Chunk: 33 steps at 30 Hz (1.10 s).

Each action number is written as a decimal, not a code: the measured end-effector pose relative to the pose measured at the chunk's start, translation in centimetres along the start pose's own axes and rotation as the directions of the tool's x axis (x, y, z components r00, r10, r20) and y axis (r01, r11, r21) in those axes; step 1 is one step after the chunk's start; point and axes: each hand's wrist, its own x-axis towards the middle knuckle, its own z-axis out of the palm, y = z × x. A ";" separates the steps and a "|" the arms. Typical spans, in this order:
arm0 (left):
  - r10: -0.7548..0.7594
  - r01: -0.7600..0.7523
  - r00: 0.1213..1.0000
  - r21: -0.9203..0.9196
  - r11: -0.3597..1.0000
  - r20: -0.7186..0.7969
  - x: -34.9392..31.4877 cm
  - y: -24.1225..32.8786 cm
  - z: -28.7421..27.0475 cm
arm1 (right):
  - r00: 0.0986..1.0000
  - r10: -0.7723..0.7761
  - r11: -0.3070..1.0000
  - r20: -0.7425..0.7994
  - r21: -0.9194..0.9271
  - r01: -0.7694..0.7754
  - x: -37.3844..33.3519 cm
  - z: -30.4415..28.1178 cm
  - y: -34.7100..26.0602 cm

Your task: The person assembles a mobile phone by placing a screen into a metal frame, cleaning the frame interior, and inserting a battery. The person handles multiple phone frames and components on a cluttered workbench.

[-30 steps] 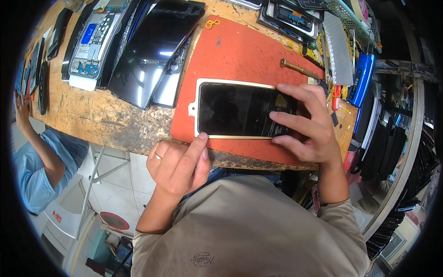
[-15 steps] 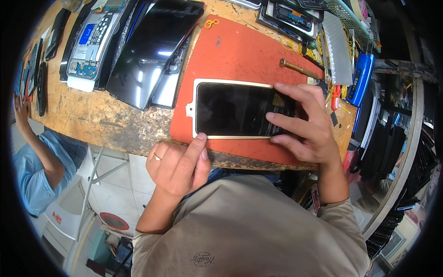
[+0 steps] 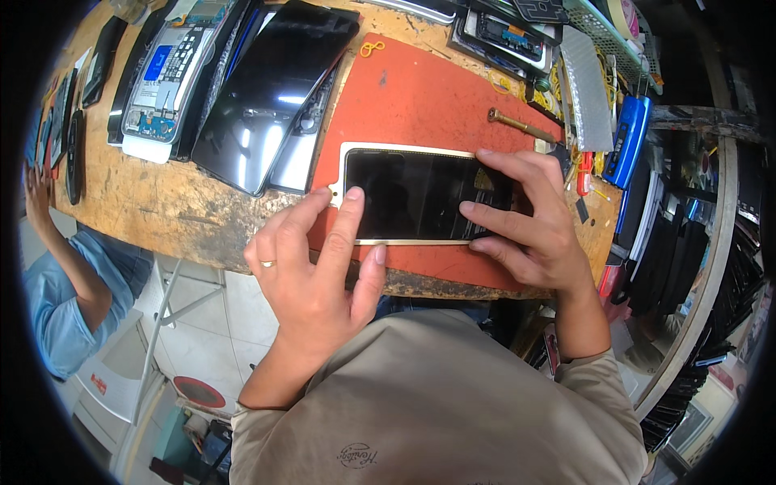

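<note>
A black phone screen (image 3: 408,196) lies flat in a pale, gold-edged frame (image 3: 380,148) on an orange-red mat (image 3: 420,89). A small holed tab sticks out of the frame's left end. My left hand (image 3: 311,263) is open, fingers apart: one fingertip rests on the screen's left end, another at the tab, and the thumb is by the near edge. Across the right end, my right hand (image 3: 537,222) steadies the frame, a finger at the far edge, the thumb at the near edge and another finger on the glass. That end is partly hidden by my fingers.
Left of the mat lie large black screen panels (image 3: 267,89) and an opened phone (image 3: 166,89). A brass-coloured bolt-like tool (image 3: 521,123), a blue device (image 3: 629,141) and stacked phone parts (image 3: 505,36) are at the right. Another person's arm (image 3: 69,259) reaches the bench at far left.
My left hand has moved forward and opened from a curled, pointing shape, going from the frame's near left corner to its left end. My right hand stays on the right end.
</note>
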 end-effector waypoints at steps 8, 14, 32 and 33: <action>0.006 -0.011 0.999 0.083 0.996 0.054 -0.3 0.2 -0.2 | 1.000 0.004 1.000 0.022 -0.005 -0.004 0.2 -0.1 -0.1; -0.049 0.039 0.994 0.102 0.994 0.098 0.2 1.8 -0.4 | 0.999 0.017 1.000 0.041 -0.016 -0.017 0.1 -0.1 -0.3; -0.160 0.038 0.905 0.299 0.953 0.395 1.2 2.0 -0.7 | 0.997 0.029 0.998 0.074 -0.064 -0.024 -0.3 0.1 -0.1; -0.154 0.029 0.907 0.306 0.952 0.392 1.2 1.9 -0.7 | 0.996 0.038 0.998 0.077 -0.058 -0.034 -0.3 0.1 -0.1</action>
